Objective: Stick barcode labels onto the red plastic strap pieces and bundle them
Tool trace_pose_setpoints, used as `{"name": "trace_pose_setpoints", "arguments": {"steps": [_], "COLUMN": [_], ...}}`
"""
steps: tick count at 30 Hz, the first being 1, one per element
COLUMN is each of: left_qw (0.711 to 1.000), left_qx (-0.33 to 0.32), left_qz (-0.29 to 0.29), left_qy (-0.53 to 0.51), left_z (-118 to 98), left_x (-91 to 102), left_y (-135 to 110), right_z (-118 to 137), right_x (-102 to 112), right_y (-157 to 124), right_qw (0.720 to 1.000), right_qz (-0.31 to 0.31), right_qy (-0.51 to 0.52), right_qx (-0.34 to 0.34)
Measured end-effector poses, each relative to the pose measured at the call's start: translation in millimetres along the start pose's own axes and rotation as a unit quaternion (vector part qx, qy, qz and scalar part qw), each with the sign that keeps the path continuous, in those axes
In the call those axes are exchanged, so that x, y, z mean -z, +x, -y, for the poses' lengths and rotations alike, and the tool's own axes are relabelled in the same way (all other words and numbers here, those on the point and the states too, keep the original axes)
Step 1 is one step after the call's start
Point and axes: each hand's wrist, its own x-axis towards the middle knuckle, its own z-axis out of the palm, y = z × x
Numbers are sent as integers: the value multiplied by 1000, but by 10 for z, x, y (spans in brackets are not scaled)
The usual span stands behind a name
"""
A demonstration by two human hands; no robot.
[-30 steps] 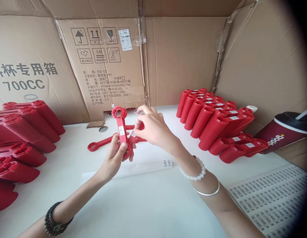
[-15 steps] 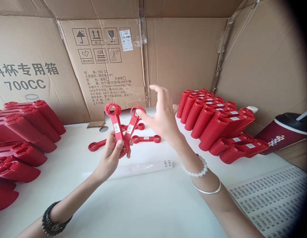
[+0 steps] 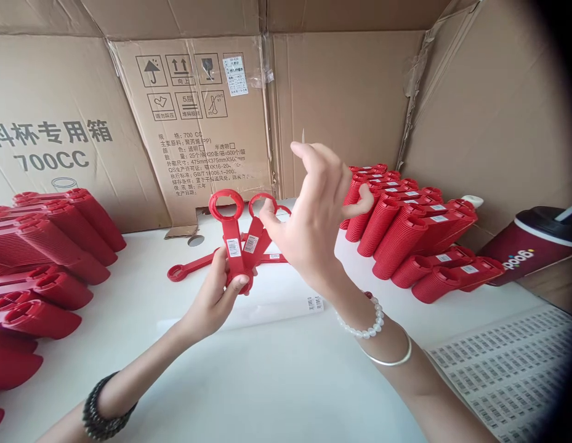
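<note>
My left hand (image 3: 216, 295) grips a fanned bunch of red plastic two-ring cup carriers (image 3: 231, 231) at their lower rings. White barcode labels show on the front two handles. Beside the upper rings is my right hand (image 3: 316, 212), fingers bent and apart. Its thumb overlaps a ring of the fan; whether it presses on it I cannot tell. A thin pale sliver (image 3: 303, 135) stands up at a right fingertip, too small to name. Behind the bunch, another red carrier (image 3: 193, 266) lies on the table, and more are partly hidden.
Stacked labelled red carriers stand at left (image 3: 64, 234) and right (image 3: 401, 227). A clear plastic sleeve (image 3: 267, 311) lies before the hands. Barcode label sheets (image 3: 502, 363) and a dark red cup (image 3: 526, 246) are at right. Cardboard (image 3: 341, 98) walls the table's back.
The carrier bunch has shifted slightly right and turned more face-on, its fan showing another ring. My right hand has moved a little right, its fingers more bent.
</note>
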Motion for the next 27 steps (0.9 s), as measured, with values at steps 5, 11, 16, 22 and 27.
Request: {"name": "trace_pose_setpoints", "arguments": {"steps": [5, 11, 16, 22, 27], "left_qw": [994, 983, 975, 978, 977], "left_qx": [43, 85, 125, 129, 138], "left_qz": [94, 75, 43, 16, -5], "left_qy": [-19, -147, -181, -164, -160], "left_z": [-70, -28, -1, 38, 34], "left_x": [54, 34, 25, 15, -8], "left_y": [-12, 58, 75, 60, 57], "right_z": [-21, -214, -206, -163, -170], "right_x": [70, 84, 131, 73, 45], "right_y": [20, 117, 83, 30, 9], "right_qw": [998, 963, 892, 888, 900], "right_qz": [20, 113, 306, 378, 367], "right_qy": [45, 244, 333, 260, 231], "right_qx": [33, 31, -3, -43, -44]}}
